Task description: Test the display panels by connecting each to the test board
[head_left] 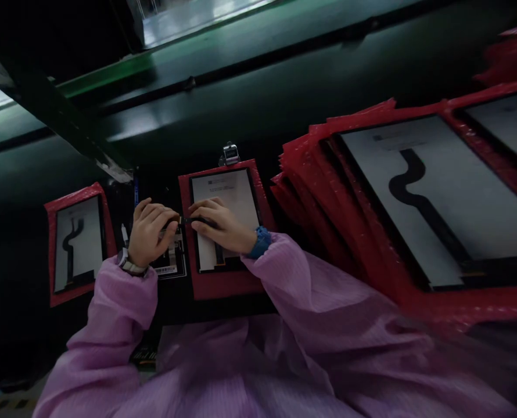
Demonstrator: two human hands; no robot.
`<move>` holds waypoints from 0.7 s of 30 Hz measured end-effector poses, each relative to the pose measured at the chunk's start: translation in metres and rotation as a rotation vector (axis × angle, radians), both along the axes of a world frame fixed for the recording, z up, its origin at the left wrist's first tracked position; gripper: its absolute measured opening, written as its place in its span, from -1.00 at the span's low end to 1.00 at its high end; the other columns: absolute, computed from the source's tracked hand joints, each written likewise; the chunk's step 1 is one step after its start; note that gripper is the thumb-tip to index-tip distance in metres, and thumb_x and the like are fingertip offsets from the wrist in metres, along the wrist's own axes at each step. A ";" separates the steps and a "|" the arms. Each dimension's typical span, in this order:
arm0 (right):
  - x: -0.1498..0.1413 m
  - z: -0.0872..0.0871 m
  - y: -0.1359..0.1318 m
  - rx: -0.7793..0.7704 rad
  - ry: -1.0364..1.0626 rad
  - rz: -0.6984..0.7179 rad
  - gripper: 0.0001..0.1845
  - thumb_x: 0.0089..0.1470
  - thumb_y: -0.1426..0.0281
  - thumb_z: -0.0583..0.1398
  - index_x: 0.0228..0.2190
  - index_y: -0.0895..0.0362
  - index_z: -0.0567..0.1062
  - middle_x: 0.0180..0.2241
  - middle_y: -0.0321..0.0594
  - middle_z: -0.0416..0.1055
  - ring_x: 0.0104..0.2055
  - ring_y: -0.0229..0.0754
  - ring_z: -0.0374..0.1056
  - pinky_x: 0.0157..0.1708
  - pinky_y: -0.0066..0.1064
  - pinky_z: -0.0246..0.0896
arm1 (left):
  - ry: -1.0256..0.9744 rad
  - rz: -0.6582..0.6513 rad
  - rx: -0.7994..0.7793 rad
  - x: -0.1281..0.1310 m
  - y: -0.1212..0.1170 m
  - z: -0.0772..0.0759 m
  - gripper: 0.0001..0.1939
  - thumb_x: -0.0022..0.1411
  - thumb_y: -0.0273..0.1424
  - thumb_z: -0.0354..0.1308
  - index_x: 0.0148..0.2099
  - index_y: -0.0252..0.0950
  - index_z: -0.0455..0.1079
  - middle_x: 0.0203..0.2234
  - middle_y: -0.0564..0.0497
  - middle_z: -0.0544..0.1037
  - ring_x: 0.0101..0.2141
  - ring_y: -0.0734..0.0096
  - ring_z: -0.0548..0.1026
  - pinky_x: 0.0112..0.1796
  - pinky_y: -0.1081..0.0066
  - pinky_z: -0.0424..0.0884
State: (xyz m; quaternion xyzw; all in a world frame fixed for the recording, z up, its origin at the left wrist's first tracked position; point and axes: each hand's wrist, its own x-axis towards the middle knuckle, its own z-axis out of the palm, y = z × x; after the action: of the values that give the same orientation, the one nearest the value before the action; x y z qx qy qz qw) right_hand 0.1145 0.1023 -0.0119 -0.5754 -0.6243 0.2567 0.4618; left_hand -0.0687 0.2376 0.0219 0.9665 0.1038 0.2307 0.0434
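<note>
A display panel [236, 197] lies face down on a red bubble-wrap sheet [223, 287] in front of me. My right hand [223, 225] rests over this panel, its thumb and fingers closed on the end of a black flex cable [204, 220]. My left hand [151, 231] faces it from the left, fingers and thumb curled together near the cable's tip. Whatever the left fingers pinch is mostly hidden. Below them sits a dark board with a white label [167, 270], partly covered by the left hand.
At the left another panel [82, 247] lies on red wrap. A tall stack of red bubble-wrap sheets [328, 191] with a larger-looking panel [433, 197] on top fills the right. A metal clip [230, 154] stands behind the middle panel. Green rails [241, 69] run across the back.
</note>
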 end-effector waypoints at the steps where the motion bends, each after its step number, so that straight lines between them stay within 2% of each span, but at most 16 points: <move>1: 0.000 -0.001 0.000 0.000 0.013 0.017 -0.79 0.26 0.20 0.17 -0.22 0.02 0.57 -0.05 -0.11 0.47 0.08 -0.05 0.29 0.12 -0.10 0.27 | 0.019 -0.010 -0.027 -0.001 0.000 -0.003 -0.73 0.42 -0.29 -0.03 -0.21 -0.23 0.47 -0.34 0.00 0.63 -0.21 0.26 0.53 0.16 0.08 0.23; 4: 0.000 -0.006 -0.002 0.016 0.002 0.030 -0.85 0.21 0.28 0.19 -0.29 0.05 0.55 -0.07 -0.11 0.48 0.10 -0.01 0.27 0.13 -0.06 0.24 | 0.063 -0.031 -0.094 -0.005 -0.007 -0.008 -0.73 0.38 -0.29 -0.02 -0.30 -0.21 0.45 -0.42 0.03 0.62 -0.28 0.28 0.53 0.14 0.05 0.20; 7: -0.004 -0.012 -0.003 0.044 -0.062 0.014 -0.90 0.17 0.37 0.19 -0.35 0.05 0.54 -0.07 -0.11 0.48 0.10 0.00 0.26 0.10 -0.06 0.26 | 0.111 -0.058 -0.144 -0.004 -0.014 -0.011 -0.77 0.36 -0.32 0.01 -0.29 -0.21 0.46 -0.42 0.05 0.62 -0.30 0.31 0.52 0.15 0.04 0.18; 11: -0.013 -0.018 -0.003 0.085 -0.162 -0.015 -0.85 0.13 0.47 0.14 -0.39 0.04 0.50 -0.12 -0.14 0.51 0.01 -0.04 0.30 0.07 -0.10 0.29 | 0.102 -0.090 -0.151 0.002 -0.021 -0.017 -0.77 0.37 -0.34 0.03 -0.29 -0.22 0.48 -0.43 0.05 0.60 -0.30 0.33 0.51 0.17 0.04 0.18; 15: -0.016 -0.017 -0.003 0.134 -0.206 -0.027 -0.88 0.14 0.47 0.14 -0.40 0.05 0.45 -0.15 -0.16 0.54 -0.04 -0.05 0.32 0.05 -0.11 0.31 | 0.092 -0.089 -0.175 0.002 -0.023 -0.018 -0.75 0.39 -0.35 0.02 -0.28 -0.23 0.50 -0.41 0.04 0.60 -0.27 0.33 0.51 0.19 0.02 0.17; 21: -0.011 -0.016 -0.003 0.111 -0.207 -0.026 -0.84 0.18 0.42 0.14 -0.44 0.04 0.44 -0.18 -0.17 0.55 -0.06 -0.06 0.32 0.02 -0.11 0.30 | 0.118 -0.075 -0.171 0.001 -0.022 -0.022 -0.70 0.43 -0.33 -0.04 -0.27 -0.22 0.50 -0.39 0.05 0.59 -0.26 0.34 0.49 0.24 0.01 0.16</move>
State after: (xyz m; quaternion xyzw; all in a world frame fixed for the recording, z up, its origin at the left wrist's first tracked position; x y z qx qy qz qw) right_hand 0.1032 0.0996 -0.0281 -0.5805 -0.6743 0.1548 0.4293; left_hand -0.0672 0.2152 0.0002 0.9744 0.0891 0.1619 0.1283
